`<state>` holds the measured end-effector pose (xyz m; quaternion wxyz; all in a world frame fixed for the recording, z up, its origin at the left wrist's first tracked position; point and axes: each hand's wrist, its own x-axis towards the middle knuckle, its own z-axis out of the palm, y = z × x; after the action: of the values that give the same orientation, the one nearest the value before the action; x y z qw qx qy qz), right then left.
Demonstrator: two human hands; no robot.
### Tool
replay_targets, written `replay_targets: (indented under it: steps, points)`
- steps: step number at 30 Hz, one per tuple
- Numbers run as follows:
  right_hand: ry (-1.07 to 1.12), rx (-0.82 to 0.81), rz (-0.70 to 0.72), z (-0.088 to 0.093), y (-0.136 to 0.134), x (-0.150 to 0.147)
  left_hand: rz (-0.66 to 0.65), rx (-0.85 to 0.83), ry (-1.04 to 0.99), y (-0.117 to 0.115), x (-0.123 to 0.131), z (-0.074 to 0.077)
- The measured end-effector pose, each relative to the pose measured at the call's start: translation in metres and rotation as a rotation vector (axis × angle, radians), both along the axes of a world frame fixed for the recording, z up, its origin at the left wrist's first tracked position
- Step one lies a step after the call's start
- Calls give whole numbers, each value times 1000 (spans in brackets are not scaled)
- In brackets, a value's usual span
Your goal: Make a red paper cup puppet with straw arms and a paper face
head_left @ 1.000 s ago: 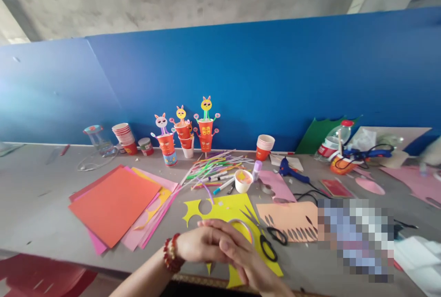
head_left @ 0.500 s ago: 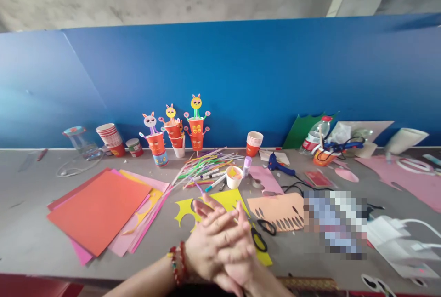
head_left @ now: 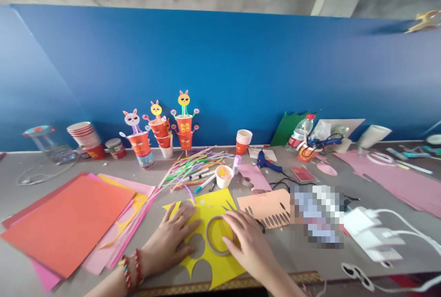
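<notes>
A yellow sheet of paper (head_left: 220,267) with round cut-outs along its edges lies in front of me. My left hand (head_left: 172,235) rests flat on its left part, fingers spread. On the sheet lies a thin grey ring (head_left: 209,242), shaped like a roll of tape. My right hand (head_left: 248,239) grips the ring's right rim, with thumb and fingertips at it. Scissors with black handles (head_left: 262,226) are mostly covered by my right hand, their tips showing above it. An orange sheet with leaf-shaped slits (head_left: 257,202) lies just beyond.
Coloured sheets (head_left: 72,223) are stacked at left. Pipe cleaners (head_left: 193,166), a white paper cup (head_left: 223,177) and a glue stick (head_left: 236,164) lie farther back. Rabbit-topped cup figures (head_left: 184,127) stand by the blue partition. A blue glue gun (head_left: 268,162) and a power strip (head_left: 372,232) are at right.
My hands, clasped together before, have separated. The left now lies flat on the yellow paper; the right has hold of the grey ring. The paper sits nearer me, and the view has turned right.
</notes>
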<state>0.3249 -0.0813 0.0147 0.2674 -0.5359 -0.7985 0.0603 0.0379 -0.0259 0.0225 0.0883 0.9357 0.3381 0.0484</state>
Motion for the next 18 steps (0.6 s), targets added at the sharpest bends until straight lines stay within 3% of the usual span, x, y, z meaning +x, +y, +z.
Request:
replay_targets:
  steps: [6, 14, 18]
  points:
    - [-98, 6, -51, -1, 13, -7, -86, -52, 52, 9, 4, 6]
    - [-184, 128, -231, -7, 34, 51, -109, -16, 27, 14, 0, -2]
    - [-133, 167, -253, -4, 39, 61, -94, -12, -3, 18, 5, -1]
